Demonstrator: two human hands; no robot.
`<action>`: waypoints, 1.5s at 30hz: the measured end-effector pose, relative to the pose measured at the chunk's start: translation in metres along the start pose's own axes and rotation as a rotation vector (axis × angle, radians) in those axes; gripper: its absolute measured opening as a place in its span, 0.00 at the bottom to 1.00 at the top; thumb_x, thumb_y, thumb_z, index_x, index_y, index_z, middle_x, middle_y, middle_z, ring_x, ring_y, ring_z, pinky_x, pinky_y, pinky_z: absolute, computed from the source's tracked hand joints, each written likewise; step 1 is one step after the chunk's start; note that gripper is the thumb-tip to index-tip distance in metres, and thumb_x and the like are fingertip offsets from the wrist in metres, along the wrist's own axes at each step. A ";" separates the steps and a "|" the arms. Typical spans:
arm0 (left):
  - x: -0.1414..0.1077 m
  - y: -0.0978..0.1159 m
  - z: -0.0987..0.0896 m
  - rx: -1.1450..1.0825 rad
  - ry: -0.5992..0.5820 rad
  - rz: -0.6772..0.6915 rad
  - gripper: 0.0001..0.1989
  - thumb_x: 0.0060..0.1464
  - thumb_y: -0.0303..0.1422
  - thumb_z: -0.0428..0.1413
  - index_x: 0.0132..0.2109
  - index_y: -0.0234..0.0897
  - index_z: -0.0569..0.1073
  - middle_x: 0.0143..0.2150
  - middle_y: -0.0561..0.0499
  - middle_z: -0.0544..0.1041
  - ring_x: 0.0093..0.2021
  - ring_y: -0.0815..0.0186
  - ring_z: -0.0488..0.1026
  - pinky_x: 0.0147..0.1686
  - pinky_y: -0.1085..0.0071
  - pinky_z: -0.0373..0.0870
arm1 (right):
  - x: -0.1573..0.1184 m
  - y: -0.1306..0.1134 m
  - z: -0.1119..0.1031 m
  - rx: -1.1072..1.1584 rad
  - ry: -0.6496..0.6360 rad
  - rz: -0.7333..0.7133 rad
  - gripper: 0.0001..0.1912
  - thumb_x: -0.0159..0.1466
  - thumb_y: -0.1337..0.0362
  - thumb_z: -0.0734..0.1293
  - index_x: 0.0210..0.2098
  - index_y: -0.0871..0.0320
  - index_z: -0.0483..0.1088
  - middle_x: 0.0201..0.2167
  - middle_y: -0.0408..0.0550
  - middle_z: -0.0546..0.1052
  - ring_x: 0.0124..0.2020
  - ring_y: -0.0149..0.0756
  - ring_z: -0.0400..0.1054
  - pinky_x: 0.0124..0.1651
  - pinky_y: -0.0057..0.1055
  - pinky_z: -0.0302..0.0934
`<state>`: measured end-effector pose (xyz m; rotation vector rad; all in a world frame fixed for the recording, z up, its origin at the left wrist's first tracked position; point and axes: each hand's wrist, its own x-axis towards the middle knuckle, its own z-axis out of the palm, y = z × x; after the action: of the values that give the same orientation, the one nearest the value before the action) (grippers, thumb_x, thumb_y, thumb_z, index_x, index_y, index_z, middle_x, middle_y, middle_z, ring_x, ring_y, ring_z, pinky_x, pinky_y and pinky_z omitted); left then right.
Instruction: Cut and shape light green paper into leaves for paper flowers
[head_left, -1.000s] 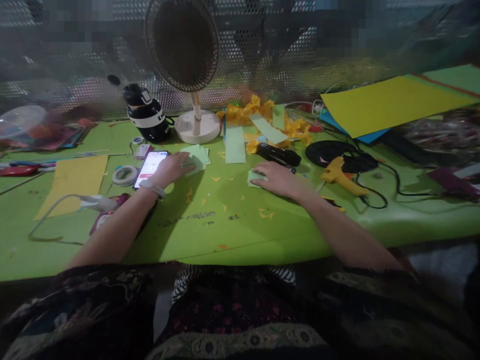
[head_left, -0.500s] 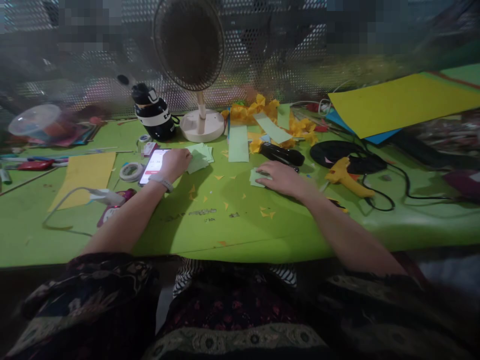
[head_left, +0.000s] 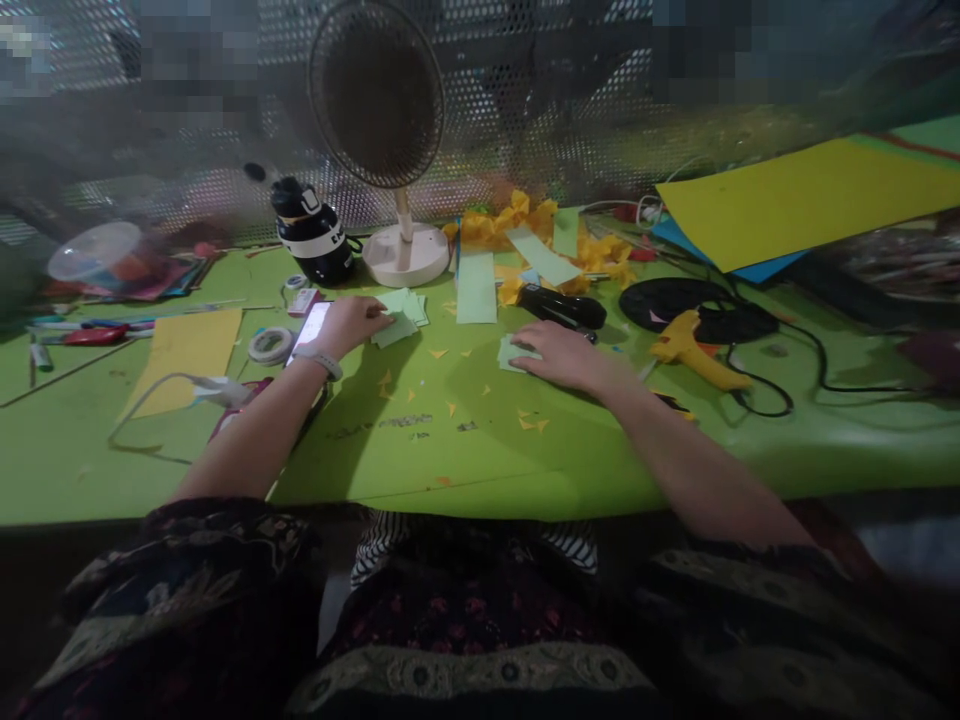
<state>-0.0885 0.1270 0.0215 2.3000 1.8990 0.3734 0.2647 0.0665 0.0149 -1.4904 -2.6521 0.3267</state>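
My left hand (head_left: 346, 325) has stretched fingers to the green paper slips (head_left: 406, 305) beside it; gripping, I cannot tell. My right hand (head_left: 562, 355), fingers apart, still rests upon the green paper stack (head_left: 509, 353).

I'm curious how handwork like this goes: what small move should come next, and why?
Probably the left hand should pinch one slip from the pale green papers: its fingertips are at that pile's edge, while the right hand lies over other green paper.

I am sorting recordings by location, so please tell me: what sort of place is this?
Probably a craft workspace: a glue gun, tape and cut green paper lie on the table. Whether home or workshop, I cannot tell.
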 end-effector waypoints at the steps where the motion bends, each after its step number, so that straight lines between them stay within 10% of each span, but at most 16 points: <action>1: 0.000 0.001 -0.001 -0.002 0.000 -0.001 0.20 0.55 0.47 0.58 0.44 0.36 0.82 0.41 0.41 0.83 0.38 0.57 0.76 0.35 0.66 0.66 | 0.000 0.000 0.001 -0.005 0.001 -0.003 0.22 0.68 0.56 0.63 0.55 0.62 0.72 0.57 0.61 0.74 0.58 0.55 0.66 0.56 0.49 0.63; 15: 0.014 0.001 0.000 0.110 -0.034 0.074 0.21 0.50 0.51 0.60 0.33 0.37 0.84 0.27 0.45 0.79 0.28 0.61 0.71 0.29 0.67 0.61 | 0.000 0.000 0.005 -0.031 0.019 -0.033 0.18 0.67 0.57 0.64 0.51 0.60 0.73 0.53 0.60 0.75 0.54 0.54 0.68 0.53 0.48 0.64; 45: 0.016 -0.008 -0.003 0.082 -0.090 0.110 0.18 0.54 0.44 0.55 0.34 0.37 0.84 0.29 0.45 0.82 0.28 0.62 0.72 0.30 0.67 0.62 | -0.002 0.002 0.008 -0.014 0.045 -0.044 0.19 0.67 0.56 0.64 0.53 0.59 0.74 0.54 0.59 0.75 0.55 0.55 0.68 0.54 0.49 0.64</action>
<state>-0.0936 0.1444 0.0243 2.4361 1.7831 0.2041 0.2660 0.0647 0.0068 -1.4237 -2.6530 0.2695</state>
